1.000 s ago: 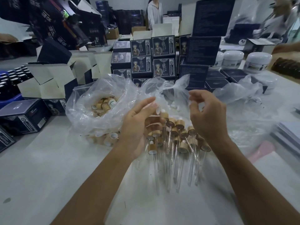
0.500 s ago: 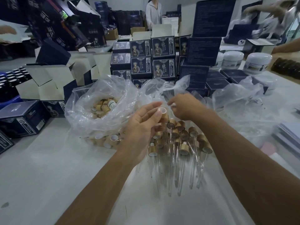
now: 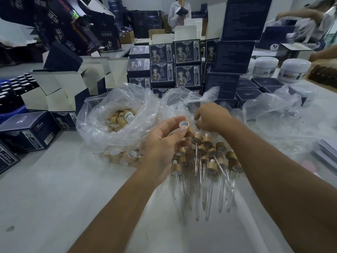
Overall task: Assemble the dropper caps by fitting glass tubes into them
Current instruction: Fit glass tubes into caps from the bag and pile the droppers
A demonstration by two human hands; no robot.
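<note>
Between thumb & fingertips, left hand [image 3: 160, 141] pinches a cap [image 3: 183, 123], open mouth facing up toward right hand [image 3: 212, 116]. Right hand, just beside it, digs in the plastic bag [image 3: 184, 99], fingers curled; can't tell if it holds a tube.

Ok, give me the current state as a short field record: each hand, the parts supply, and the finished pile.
left hand: pinches one dropper cap, open end up, no tube fitted
right hand: reaches into crumpled clear plastic; whether it holds anything is hidden
loose caps: in clear bag, left of the hands
finished droppers: heaped on white table below the hands, glass tubes pointing toward the camera
background: stacked dark boxes
</note>
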